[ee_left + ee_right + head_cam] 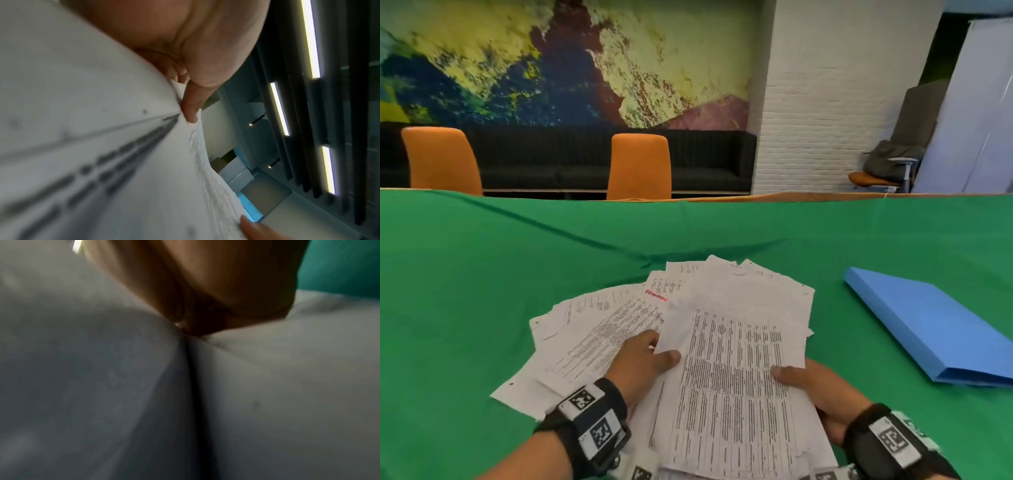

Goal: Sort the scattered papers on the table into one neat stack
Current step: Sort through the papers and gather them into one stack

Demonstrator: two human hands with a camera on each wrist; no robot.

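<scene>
A fanned pile of printed white papers (599, 325) lies on the green table cloth (465, 291) in front of me. A top bundle of sheets (736, 377) with printed tables is lifted at its near end. My left hand (650, 356) pinches its left edge, thumb on top, fingers tucked under. My right hand (801, 377) grips the right edge the same way. In the left wrist view the left hand (191, 110) has its thumb on the papers (102, 162). The right wrist view is blurred: palm (226, 288) against paper (287, 386).
A closed blue folder (935, 325) lies on the cloth to the right of the papers. Two orange chairs (638, 166) stand behind the far table edge, with a dark sofa along the wall. Bare green cloth stretches left and beyond the pile.
</scene>
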